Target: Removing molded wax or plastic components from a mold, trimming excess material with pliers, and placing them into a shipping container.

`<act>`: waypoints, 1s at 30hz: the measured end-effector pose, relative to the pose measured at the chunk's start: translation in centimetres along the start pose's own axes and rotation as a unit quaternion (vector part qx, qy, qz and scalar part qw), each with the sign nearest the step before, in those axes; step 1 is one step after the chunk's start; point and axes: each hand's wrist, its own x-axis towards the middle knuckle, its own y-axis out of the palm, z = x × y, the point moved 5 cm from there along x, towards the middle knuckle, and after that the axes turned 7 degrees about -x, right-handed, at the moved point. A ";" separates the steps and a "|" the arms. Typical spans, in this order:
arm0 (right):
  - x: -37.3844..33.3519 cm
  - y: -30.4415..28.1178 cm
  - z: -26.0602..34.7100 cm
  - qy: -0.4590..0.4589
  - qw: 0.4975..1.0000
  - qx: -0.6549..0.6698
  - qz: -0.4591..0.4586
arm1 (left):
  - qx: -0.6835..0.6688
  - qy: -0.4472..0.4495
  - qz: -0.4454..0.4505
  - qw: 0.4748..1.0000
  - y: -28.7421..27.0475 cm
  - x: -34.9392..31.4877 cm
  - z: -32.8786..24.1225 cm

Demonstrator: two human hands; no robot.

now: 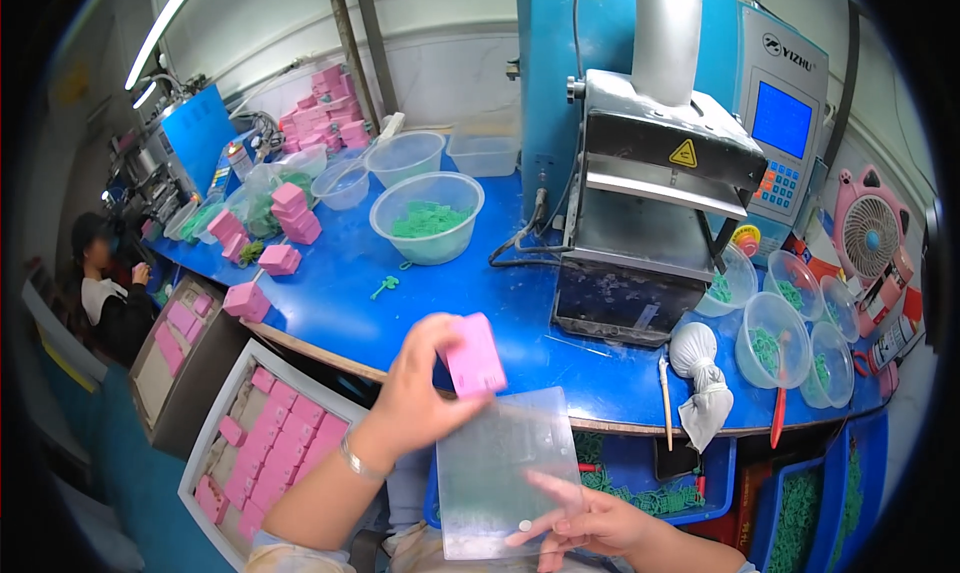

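Observation:
My left hand (415,393) is closed around a small pink block (475,356), gripping it upright with the thumb below and the fingers behind its left side. The block is above the table's front edge. Just beneath it lies a clear, slightly cloudy flat plate (490,473), tilted near my lap. At the plate's lower right, my right hand (590,523) has its fingers stretched and spread. Some fingers overlap the plate; whether they press on it I cannot tell. A small white round spot (525,526) shows by the fingertips.
A press machine (650,213) stands on the blue table (340,303). Bowls (430,218) hold green pieces. Nearer are a cloth pouch (697,373), a stick (666,403) and a blue tray (720,483). Pink blocks fill a white box (215,418) at left; a person (105,293) sits beyond.

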 end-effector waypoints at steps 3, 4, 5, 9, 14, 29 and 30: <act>1.3 -1.8 -0.8 -0.053 0.968 -0.119 0.214 | -0.011 0.048 0.087 0.995 1.3 -1.1 -4.4; 1.5 -1.8 -1.0 -0.052 0.969 -0.118 0.213 | 0.009 0.061 0.106 0.992 1.4 -1.5 -5.7; 1.8 -2.0 -1.3 -0.079 0.964 -0.156 0.203 | -0.001 0.083 0.081 0.993 1.2 -1.9 -6.7; 2.4 -3.7 -2.3 -0.127 0.939 -0.257 0.193 | -0.016 0.147 0.037 0.988 0.9 -3.3 -8.4; 2.0 -3.7 -2.5 -0.183 0.920 -0.281 0.200 | -0.005 0.206 0.038 0.978 1.0 -4.2 -8.4; -4.7 -0.9 1.9 -0.078 0.974 0.008 0.211 | 0.096 -0.013 -0.072 0.993 0.6 -1.9 -3.4; -5.9 0.1 3.7 -0.114 0.963 0.048 0.238 | 0.142 -0.027 -0.101 0.984 0.8 -1.2 -2.2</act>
